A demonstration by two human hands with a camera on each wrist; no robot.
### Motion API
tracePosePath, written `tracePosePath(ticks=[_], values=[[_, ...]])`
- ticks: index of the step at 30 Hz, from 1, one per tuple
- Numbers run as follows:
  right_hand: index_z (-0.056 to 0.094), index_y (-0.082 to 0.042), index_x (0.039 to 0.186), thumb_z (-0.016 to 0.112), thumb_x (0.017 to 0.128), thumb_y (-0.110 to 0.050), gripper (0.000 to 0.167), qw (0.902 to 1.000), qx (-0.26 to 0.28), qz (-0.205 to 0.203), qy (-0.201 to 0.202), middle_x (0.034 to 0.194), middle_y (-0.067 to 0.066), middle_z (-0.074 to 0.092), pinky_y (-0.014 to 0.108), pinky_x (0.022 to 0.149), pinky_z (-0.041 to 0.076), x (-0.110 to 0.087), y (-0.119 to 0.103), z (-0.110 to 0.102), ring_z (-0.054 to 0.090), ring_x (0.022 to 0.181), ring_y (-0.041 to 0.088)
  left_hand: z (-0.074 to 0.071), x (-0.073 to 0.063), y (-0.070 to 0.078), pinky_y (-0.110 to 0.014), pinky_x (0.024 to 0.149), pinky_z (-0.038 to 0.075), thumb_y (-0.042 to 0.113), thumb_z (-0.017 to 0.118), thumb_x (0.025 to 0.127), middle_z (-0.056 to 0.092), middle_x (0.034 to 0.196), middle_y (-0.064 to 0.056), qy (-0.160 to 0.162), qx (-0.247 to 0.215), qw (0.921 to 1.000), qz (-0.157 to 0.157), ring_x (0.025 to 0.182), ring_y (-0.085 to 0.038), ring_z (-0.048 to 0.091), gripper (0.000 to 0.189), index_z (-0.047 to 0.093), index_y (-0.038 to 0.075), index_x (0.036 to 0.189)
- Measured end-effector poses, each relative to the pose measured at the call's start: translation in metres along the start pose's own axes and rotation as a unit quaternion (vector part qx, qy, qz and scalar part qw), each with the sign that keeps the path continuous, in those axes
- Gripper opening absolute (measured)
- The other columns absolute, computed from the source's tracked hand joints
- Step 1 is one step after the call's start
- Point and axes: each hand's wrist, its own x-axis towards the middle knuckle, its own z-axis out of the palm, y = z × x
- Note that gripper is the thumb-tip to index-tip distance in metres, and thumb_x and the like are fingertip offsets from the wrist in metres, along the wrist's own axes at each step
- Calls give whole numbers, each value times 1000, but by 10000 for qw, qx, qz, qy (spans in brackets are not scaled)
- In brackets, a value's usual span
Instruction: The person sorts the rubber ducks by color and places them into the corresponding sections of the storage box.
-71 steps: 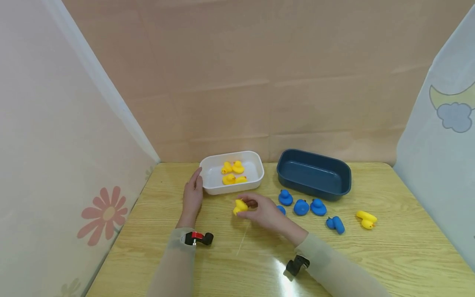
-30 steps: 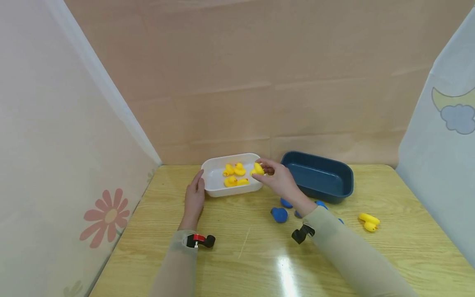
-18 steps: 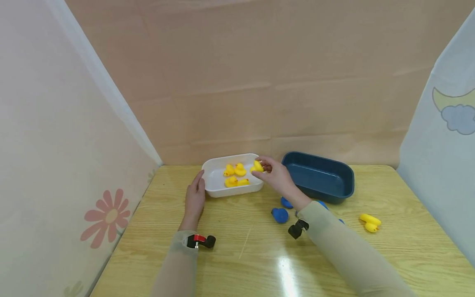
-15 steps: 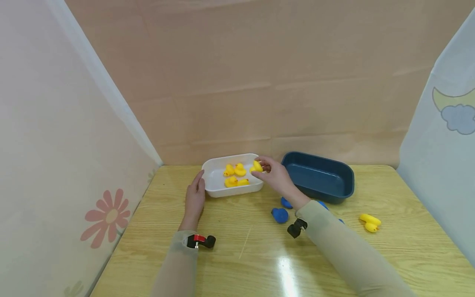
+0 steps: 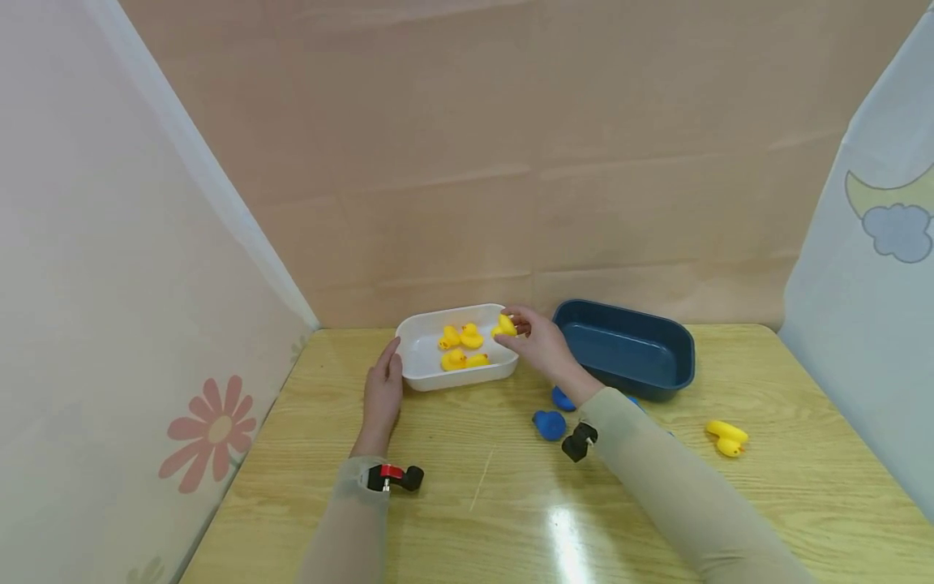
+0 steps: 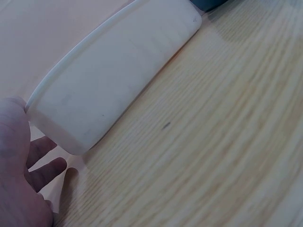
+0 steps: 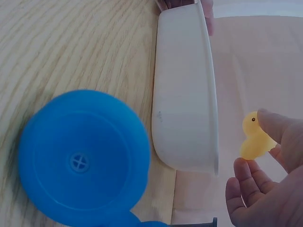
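My right hand [image 5: 543, 345] pinches a yellow rubber duck [image 5: 503, 326] between thumb and fingertips, over the right end of a white tray [image 5: 460, 379]. In the right wrist view the held duck [image 7: 255, 137] shows its head and one eye, above the tray's rim. Several yellow rubber ducks [image 5: 472, 337] lie inside the tray. My left hand [image 5: 383, 393] rests against the tray's left end, fingers fairly straight; in the left wrist view that hand [image 6: 21, 156] touches the rim and corner of the tray [image 6: 109, 71].
A dark blue tray [image 5: 627, 349] stands right of the white one. Blue rubber ducks lie in front of it, one in plain sight [image 5: 550, 425], others partly hidden by my right forearm. Another yellow duck [image 5: 727, 438] lies farther right on the wooden table [image 5: 452, 519].
My right hand has carried the yellow duck from above the table in front, up and over the white tray's right end, and now hovers there. The left hand stays at the tray.
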Motion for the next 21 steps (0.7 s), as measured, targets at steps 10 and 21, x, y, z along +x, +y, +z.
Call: tracePosePath(ticks=[10,21], values=[[59,-12,157,80,105,-28,58,9999,-108,89,-39,147,18,64,54,107,55,8,3,5,62,129,38,1,0,-2,-57,134,18,37,39,121,46,172,-6,-19,-81,10000,11,162,-29,36,49,50,28,168],[50,-6,163,80,105,-24,67,9999,36,-51,110,152,21,59,54,114,50,11,6,7,59,134,38,0,0,0,-56,135,17,35,41,121,47,171,-8,43,-29,10000,62,161,-30,38,49,50,25,168]])
